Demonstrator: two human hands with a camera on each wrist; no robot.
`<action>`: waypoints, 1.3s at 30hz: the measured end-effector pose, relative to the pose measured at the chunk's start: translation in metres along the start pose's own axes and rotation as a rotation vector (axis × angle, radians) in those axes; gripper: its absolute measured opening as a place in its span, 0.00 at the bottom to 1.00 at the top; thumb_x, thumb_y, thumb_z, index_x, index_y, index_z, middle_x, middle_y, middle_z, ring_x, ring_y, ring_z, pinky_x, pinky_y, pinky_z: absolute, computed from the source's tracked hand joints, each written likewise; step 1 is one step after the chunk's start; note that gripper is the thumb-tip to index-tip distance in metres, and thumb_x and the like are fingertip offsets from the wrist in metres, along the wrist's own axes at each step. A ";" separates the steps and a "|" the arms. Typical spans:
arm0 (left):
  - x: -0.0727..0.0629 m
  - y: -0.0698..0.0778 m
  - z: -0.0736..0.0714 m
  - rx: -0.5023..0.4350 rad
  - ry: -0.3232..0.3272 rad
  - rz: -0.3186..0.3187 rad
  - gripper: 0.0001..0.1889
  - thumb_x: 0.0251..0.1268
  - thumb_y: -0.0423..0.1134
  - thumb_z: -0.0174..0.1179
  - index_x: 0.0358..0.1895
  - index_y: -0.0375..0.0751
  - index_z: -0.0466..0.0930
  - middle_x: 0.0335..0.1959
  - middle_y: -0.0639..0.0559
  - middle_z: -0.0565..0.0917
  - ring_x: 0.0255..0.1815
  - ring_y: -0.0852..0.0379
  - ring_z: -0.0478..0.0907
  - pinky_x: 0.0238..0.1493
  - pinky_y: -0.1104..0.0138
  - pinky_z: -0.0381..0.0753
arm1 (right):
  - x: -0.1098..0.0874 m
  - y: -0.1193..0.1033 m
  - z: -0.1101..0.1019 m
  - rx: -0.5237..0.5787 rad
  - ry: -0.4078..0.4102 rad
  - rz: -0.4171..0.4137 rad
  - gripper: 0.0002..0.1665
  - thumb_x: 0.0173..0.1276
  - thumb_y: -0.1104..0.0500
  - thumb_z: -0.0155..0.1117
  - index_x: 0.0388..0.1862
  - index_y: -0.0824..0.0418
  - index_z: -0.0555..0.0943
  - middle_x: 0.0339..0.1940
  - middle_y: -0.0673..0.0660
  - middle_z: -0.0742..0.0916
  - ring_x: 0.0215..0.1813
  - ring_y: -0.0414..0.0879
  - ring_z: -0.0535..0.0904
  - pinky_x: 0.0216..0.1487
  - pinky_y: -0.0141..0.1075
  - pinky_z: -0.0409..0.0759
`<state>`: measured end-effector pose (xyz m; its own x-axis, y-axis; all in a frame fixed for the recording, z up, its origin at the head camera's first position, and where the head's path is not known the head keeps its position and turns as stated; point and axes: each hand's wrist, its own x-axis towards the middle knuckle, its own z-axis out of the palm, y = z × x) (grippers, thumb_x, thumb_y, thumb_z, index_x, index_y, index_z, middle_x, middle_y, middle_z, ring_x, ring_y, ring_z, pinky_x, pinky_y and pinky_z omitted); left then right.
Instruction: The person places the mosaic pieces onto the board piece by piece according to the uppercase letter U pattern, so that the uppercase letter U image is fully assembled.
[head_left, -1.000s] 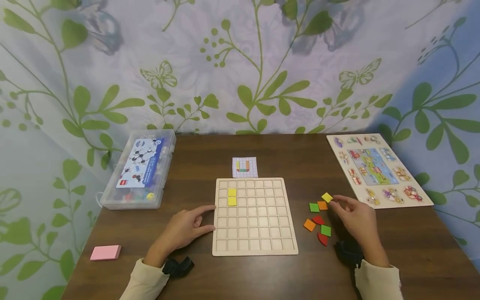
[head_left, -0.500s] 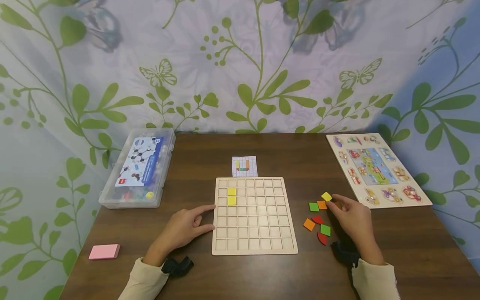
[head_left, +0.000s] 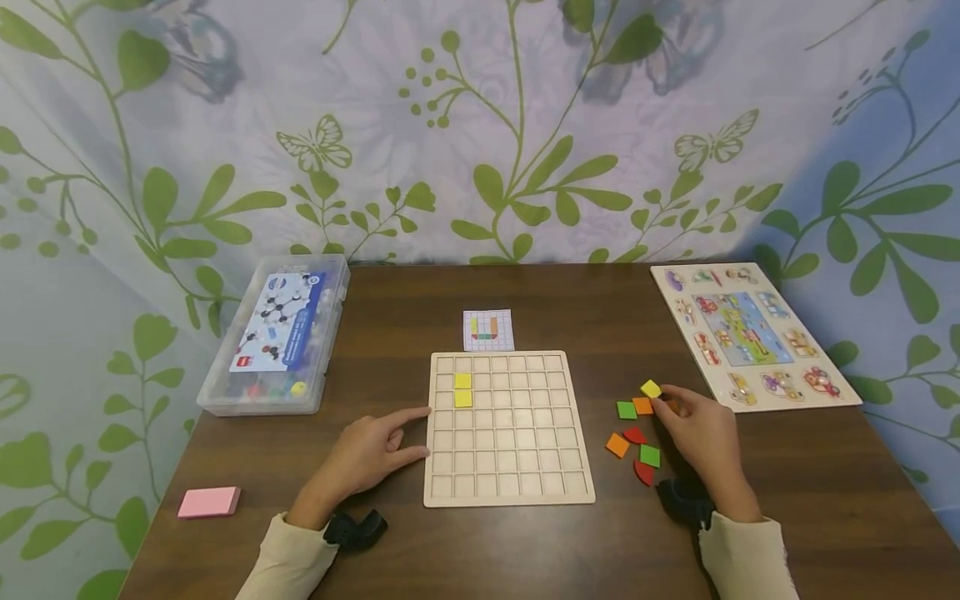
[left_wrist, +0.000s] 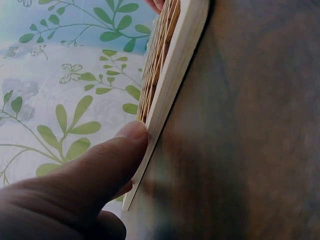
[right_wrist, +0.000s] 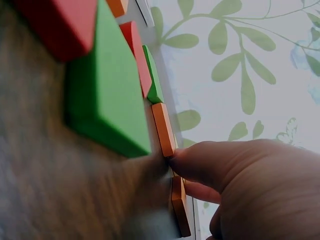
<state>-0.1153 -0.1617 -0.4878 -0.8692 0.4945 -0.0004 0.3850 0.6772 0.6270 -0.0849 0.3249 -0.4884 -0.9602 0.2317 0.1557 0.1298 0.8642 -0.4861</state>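
A wooden grid board [head_left: 510, 483] lies in the middle of the table, two yellow square tiles [head_left: 463, 390] set in its upper-left cells. My left hand [head_left: 367, 454] touches the board's left edge with extended index finger and thumb; the left wrist view shows the thumb [left_wrist: 132, 132] against the rim. To the right of the board, my right hand [head_left: 705, 429] pinches a yellow square tile [head_left: 650, 388] between thumb and index finger. An orange tile [head_left: 642, 406] lies right beside the thumb, and another orange tile [right_wrist: 180, 207] sits partly under this hand.
Green tiles [head_left: 626, 410], red quarter-round pieces [head_left: 643, 473] and an orange tile [head_left: 617, 445] lie near the right hand. A pattern card [head_left: 487, 331] is behind the board. A plastic case [head_left: 273, 333], pink block [head_left: 209, 503] and picture puzzle [head_left: 750, 333] stand farther out.
The thumb and index finger of my right hand have closed in on the yellow tile, which now looks slightly tilted. My left hand stays at the board's edge.
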 end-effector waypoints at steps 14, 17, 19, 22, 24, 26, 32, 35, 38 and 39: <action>-0.002 -0.001 0.003 0.007 0.005 -0.002 0.29 0.63 0.55 0.72 0.67 0.54 0.80 0.13 0.67 0.62 0.13 0.70 0.54 0.20 0.72 0.57 | -0.002 0.001 0.005 -0.021 -0.003 0.009 0.22 0.70 0.51 0.71 0.52 0.68 0.86 0.15 0.51 0.70 0.19 0.47 0.65 0.21 0.37 0.59; -0.002 0.000 0.002 0.008 0.005 -0.001 0.29 0.63 0.54 0.72 0.67 0.54 0.80 0.13 0.67 0.62 0.13 0.70 0.54 0.20 0.72 0.57 | -0.002 0.001 0.005 -0.018 -0.004 0.012 0.22 0.70 0.52 0.71 0.52 0.68 0.86 0.15 0.51 0.70 0.18 0.47 0.65 0.20 0.37 0.60; -0.002 0.000 0.002 0.008 0.005 -0.001 0.29 0.63 0.54 0.72 0.67 0.54 0.80 0.13 0.67 0.62 0.13 0.70 0.54 0.20 0.72 0.57 | -0.002 0.002 0.006 -0.013 -0.004 0.020 0.22 0.71 0.52 0.71 0.52 0.68 0.86 0.15 0.51 0.70 0.18 0.47 0.66 0.20 0.37 0.60; -0.002 0.000 0.002 0.004 0.001 -0.003 0.29 0.63 0.55 0.71 0.67 0.54 0.79 0.12 0.67 0.62 0.13 0.70 0.54 0.20 0.72 0.57 | -0.002 0.004 0.006 -0.005 -0.002 0.029 0.22 0.71 0.51 0.70 0.52 0.68 0.86 0.15 0.52 0.71 0.19 0.47 0.66 0.20 0.36 0.60; -0.002 0.000 0.002 0.000 -0.002 -0.008 0.29 0.63 0.55 0.71 0.67 0.54 0.79 0.12 0.66 0.62 0.13 0.70 0.54 0.20 0.72 0.56 | -0.001 0.004 0.006 0.003 0.002 0.031 0.22 0.72 0.50 0.70 0.52 0.67 0.86 0.16 0.52 0.71 0.19 0.48 0.66 0.20 0.36 0.61; -0.002 0.000 0.003 -0.003 -0.005 -0.012 0.30 0.63 0.55 0.71 0.68 0.54 0.79 0.12 0.66 0.62 0.13 0.69 0.54 0.20 0.71 0.57 | -0.001 0.005 0.006 0.014 0.004 0.033 0.22 0.72 0.50 0.70 0.53 0.67 0.86 0.16 0.52 0.71 0.19 0.48 0.66 0.20 0.36 0.61; 0.000 0.001 0.002 0.007 -0.012 -0.012 0.30 0.63 0.55 0.71 0.68 0.54 0.79 0.12 0.66 0.63 0.13 0.69 0.55 0.20 0.72 0.57 | -0.002 0.005 0.003 0.043 0.021 0.025 0.22 0.72 0.48 0.70 0.52 0.66 0.86 0.15 0.52 0.70 0.17 0.47 0.65 0.18 0.36 0.59; 0.001 0.001 0.002 0.007 -0.006 -0.011 0.30 0.63 0.55 0.71 0.68 0.54 0.79 0.12 0.66 0.62 0.13 0.69 0.55 0.20 0.71 0.57 | -0.003 0.002 0.003 0.061 0.047 0.005 0.22 0.71 0.48 0.71 0.52 0.63 0.87 0.14 0.51 0.69 0.16 0.46 0.63 0.17 0.36 0.58; 0.001 0.000 0.001 0.004 0.005 -0.013 0.29 0.63 0.55 0.72 0.67 0.54 0.80 0.12 0.66 0.62 0.13 0.69 0.54 0.20 0.71 0.56 | -0.004 -0.005 0.002 0.087 0.077 -0.019 0.21 0.70 0.47 0.72 0.52 0.61 0.87 0.14 0.51 0.68 0.15 0.45 0.61 0.16 0.35 0.57; 0.001 0.000 0.001 0.002 0.006 -0.013 0.29 0.63 0.55 0.72 0.67 0.54 0.80 0.12 0.66 0.62 0.13 0.69 0.54 0.20 0.71 0.56 | -0.005 -0.008 0.002 0.093 0.088 -0.029 0.20 0.70 0.48 0.72 0.52 0.61 0.87 0.13 0.50 0.68 0.15 0.45 0.61 0.16 0.35 0.56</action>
<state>-0.1152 -0.1605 -0.4888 -0.8759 0.4825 -0.0034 0.3745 0.6843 0.6257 -0.0818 0.3159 -0.4873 -0.9373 0.2490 0.2437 0.0749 0.8271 -0.5571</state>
